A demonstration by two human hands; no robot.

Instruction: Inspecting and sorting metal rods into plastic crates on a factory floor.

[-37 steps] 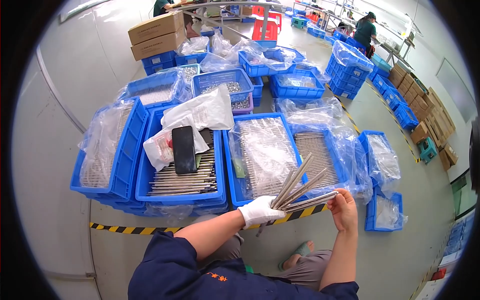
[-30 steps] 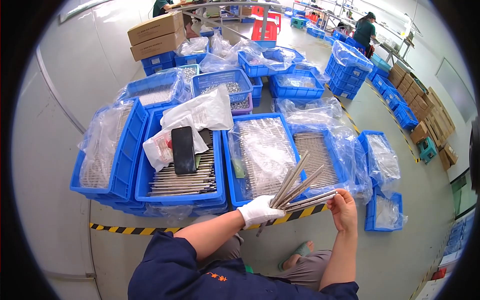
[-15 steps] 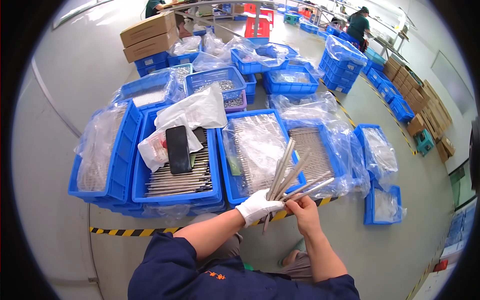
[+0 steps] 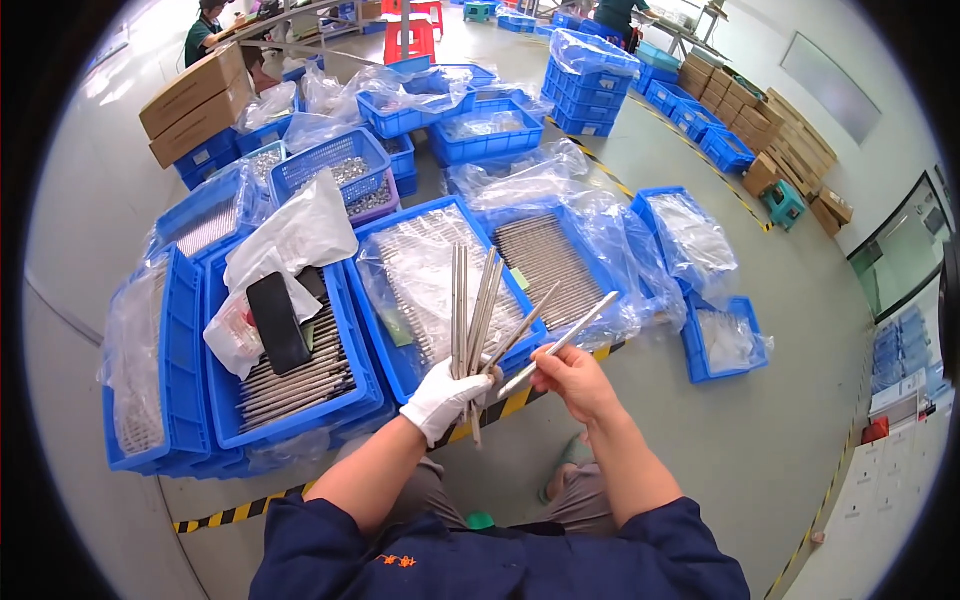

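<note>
My left hand point(image 4: 443, 401), in a white glove, is closed round a fanned bundle of slim metal rods point(image 4: 474, 318) in front of the bins. Bare and just to its right, my right hand point(image 4: 577, 385) pinches a single metal rod point(image 4: 560, 343) that slants up to the right, apart from the bundle. Behind the bundle stands a blue bin point(image 4: 378, 330) of pale rods under clear plastic. To its right, another blue bin holds darker rods point(image 4: 548, 266). A black phone point(image 4: 279, 325) and a white plastic bag point(image 4: 300, 228) lie on rods in the bin to the left.
Farther back are a blue basket point(image 4: 290, 172) of small metal parts, stacked cardboard boxes point(image 4: 195, 105) and a stack of blue crates point(image 4: 588, 88). Two small blue bins point(image 4: 727, 365) stand on the right floor. Two people work at benches in the distance.
My right hand has drawn one rod away from the bundle and moved right with it. The view has turned right, so the bins appear farther left.
</note>
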